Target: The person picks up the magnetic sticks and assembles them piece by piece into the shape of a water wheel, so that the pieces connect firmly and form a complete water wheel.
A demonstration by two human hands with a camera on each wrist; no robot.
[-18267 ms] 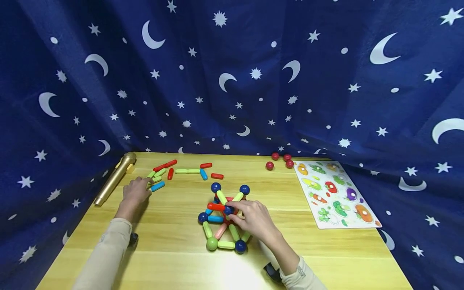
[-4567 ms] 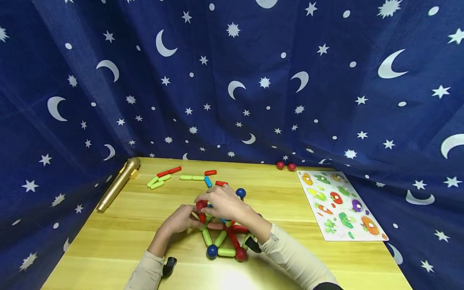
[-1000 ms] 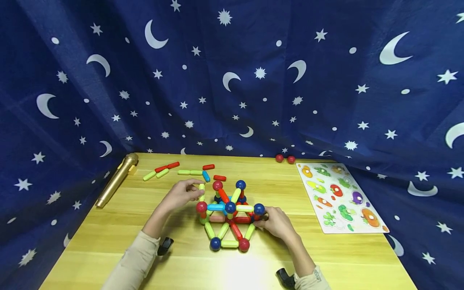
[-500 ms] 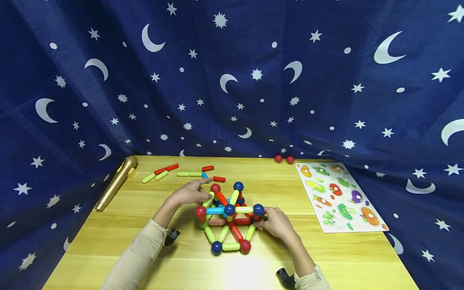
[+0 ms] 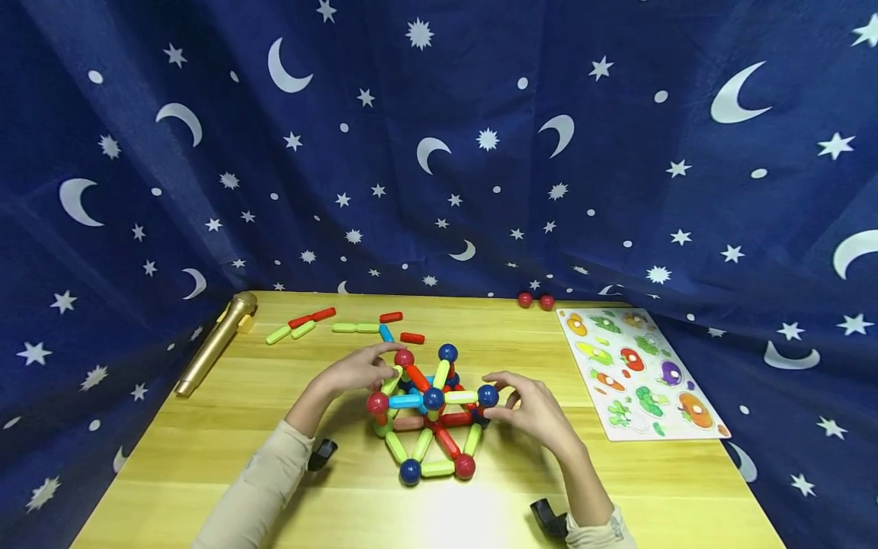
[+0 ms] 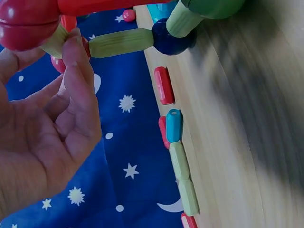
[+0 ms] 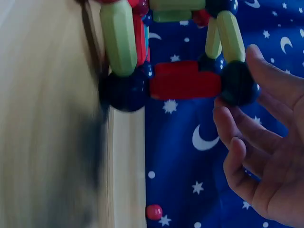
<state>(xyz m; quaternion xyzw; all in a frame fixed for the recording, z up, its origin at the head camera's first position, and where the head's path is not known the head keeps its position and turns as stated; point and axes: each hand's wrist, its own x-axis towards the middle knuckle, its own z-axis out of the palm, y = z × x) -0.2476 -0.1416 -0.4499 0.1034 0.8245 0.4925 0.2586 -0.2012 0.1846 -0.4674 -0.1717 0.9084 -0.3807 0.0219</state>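
Observation:
A two-level structure of magnetic rods and balls stands mid-table, with a blue hub ball (image 5: 433, 398) on top. My left hand (image 5: 357, 371) pinches a light green rod (image 6: 56, 42) on the structure's left side, between the two upper red balls. The nearer of these is the red ball (image 5: 377, 403). On the other side, my right hand (image 5: 538, 412) has its thumb and fingers around the upper blue ball (image 7: 237, 83). Under that ball a red rod (image 7: 187, 85) runs to a lower blue ball (image 7: 126, 90). Fingers partly hide the green rod.
Loose green rods (image 5: 355, 328), red rods (image 5: 412, 338) and a blue rod (image 5: 386, 333) lie behind the structure. A gold microphone (image 5: 218, 343) is at the left edge. Two red balls (image 5: 536, 300) sit at the back, left of a vegetable puzzle board (image 5: 641, 374).
My left hand has brought the green rod right and down from upright onto the structure's left side. My right hand has risen from the lower right corner to the upper blue ball.

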